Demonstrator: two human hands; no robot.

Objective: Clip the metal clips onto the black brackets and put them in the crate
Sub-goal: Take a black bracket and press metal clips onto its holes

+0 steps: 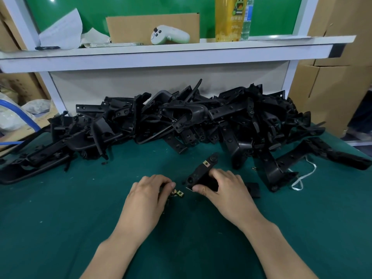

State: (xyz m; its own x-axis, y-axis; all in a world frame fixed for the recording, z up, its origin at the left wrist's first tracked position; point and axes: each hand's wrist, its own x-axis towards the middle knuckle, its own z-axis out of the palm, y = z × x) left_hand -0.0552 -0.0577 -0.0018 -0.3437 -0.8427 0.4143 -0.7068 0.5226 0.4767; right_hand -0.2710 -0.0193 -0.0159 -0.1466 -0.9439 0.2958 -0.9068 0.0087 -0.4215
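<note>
My right hand (223, 188) grips a black bracket (201, 172) just above the green mat, its long arm pointing up and away. One brass-coloured metal clip (205, 163) sits clipped on that arm near its far end. My left hand (149, 190) is curled over a small cluster of loose metal clips (178, 193) on the mat and pinches at them with the fingertips. A gap of a few centimetres separates the two hands. No crate is in view.
A large heap of black brackets (181, 121) runs across the back of the green mat (60, 218). A small black part (253, 189) lies right of my right hand, a white cord (302, 178) beyond it. A white shelf (161, 51) overhangs the heap; cardboard boxes (332, 87) stand right.
</note>
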